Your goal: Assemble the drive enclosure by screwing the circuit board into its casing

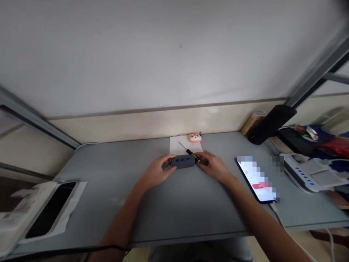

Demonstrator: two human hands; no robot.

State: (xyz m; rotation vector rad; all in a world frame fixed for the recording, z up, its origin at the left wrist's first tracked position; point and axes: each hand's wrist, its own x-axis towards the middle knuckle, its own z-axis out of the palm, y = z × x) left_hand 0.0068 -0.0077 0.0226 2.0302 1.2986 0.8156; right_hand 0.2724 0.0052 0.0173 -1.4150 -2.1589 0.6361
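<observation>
We have the grey vented box [183,161] clamped between our two hands, its row of slots facing us. The left hand [154,171] wraps its left end, and the right hand [214,166] closes on its right end. The box sits just above the grey desktop [95,171] or on it; from this view we cannot tell which.

Just beyond the grip, a small screwdriver [182,146] lies on a white paper sheet [173,146], its thin shaft angled away from us and its yellow-and-black handle tucked by the right hand. We cannot tell whether those fingers touch it. Past the sheet sits an orange shiba figurine [195,137].

Right of the grip lies a smartphone [256,180] with a lit, pixelated screen, and farther right a white device with blue lights [311,173]. Left of the grip, well apart, lies a white package with a dark panel [46,209].

The step in hand looks like steadying the box with both hands — the screwdriver appears unused for now. Taking it up would call for one hand to come free while the other keeps the box secure.
</observation>
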